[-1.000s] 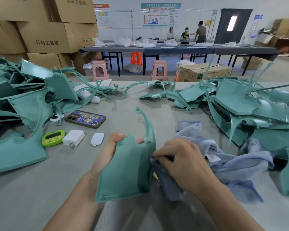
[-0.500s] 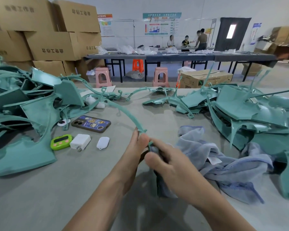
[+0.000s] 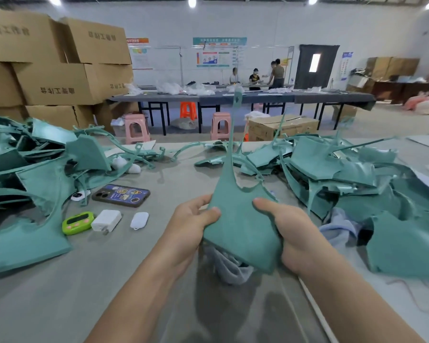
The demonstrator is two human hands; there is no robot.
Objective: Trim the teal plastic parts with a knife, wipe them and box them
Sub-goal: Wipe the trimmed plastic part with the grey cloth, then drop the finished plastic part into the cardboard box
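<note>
Crowding the teal part [image 3: 238, 219] gripped by left fingers [image 3: 196, 203] and right fingers [image 3: 265, 204]: left heap [image 3: 47, 169], right heap [image 3: 332, 167], phone [image 3: 121, 195], cloth [image 3: 229, 266] underneath.

Plastic part [image 3: 235, 219]: teal. Table [image 3: 60, 293]: grey. Timer [image 3: 77, 222], near left: lime green. Charger [image 3: 106, 220]: white. Far stools [image 3: 135, 128]: pink. Cartons [image 3: 57, 82]: brown.

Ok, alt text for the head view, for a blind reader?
Two hands hold one teal plastic part upright above a grey table: left hand and right hand each grip a lower side. Piles of teal parts lie either side.
</note>
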